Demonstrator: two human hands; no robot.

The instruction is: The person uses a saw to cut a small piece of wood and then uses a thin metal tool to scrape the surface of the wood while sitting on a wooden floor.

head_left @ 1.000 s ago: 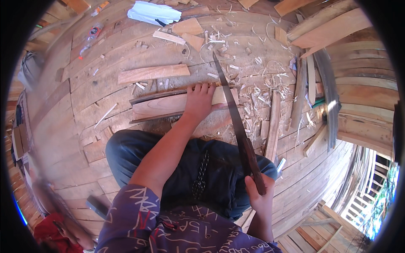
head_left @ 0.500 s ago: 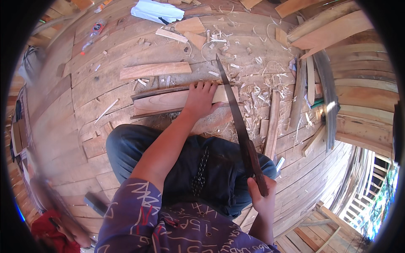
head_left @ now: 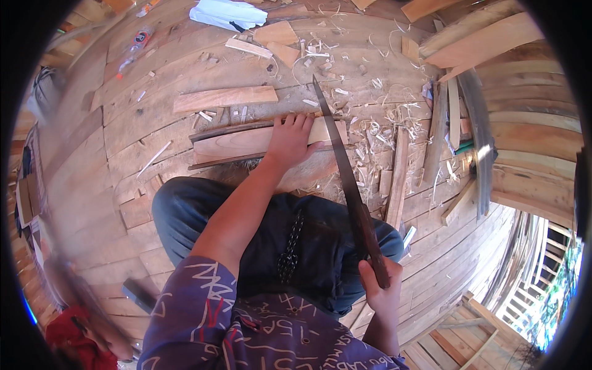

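My left hand (head_left: 288, 143) presses down on a pale wooden board (head_left: 234, 143), its fingers reaching over the far edge. The board lies crosswise on the floor before my bent knees, with dark strips of wood along its long sides. My right hand (head_left: 382, 288), by my right knee, is closed round the dark wooden handle of a long, tapered handsaw (head_left: 348, 172). The blade crosses the board's right end, just right of my left hand, and its tip points away from me. Whether the teeth touch the wood cannot be made out.
Beyond the board lies a loose plank (head_left: 225, 97). Curled shavings (head_left: 385, 139) and offcuts litter the floor at the right, beside a long strip (head_left: 398, 176). Farther off are a white cloth or bag (head_left: 228, 15) and stacked planks. Another person's red clothing (head_left: 77, 339) shows at lower left.
Very little differs. My left hand has shifted slightly away from me on the board. The saw stays across the board's right end at nearly the same angle.
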